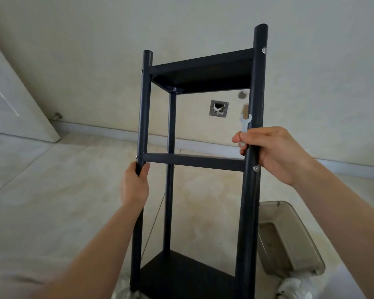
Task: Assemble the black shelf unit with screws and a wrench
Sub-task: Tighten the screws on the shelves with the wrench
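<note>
Your left hand [135, 184] grips the left post of the black shelf unit [194, 160], which stands upright in front of you on the pale floor [52, 190]; your right hand [274, 154] clasps the right post together with a small flat wrench [244, 126]

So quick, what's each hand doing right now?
Left hand: grips the shelf unit's left post.
Right hand: grips the right post, wrench pinched against it.

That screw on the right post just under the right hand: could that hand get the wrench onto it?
Probably yes: the screw sits exposed just below the right hand, which holds the wrench. That hand also grips the post, so it must let go first.
</note>
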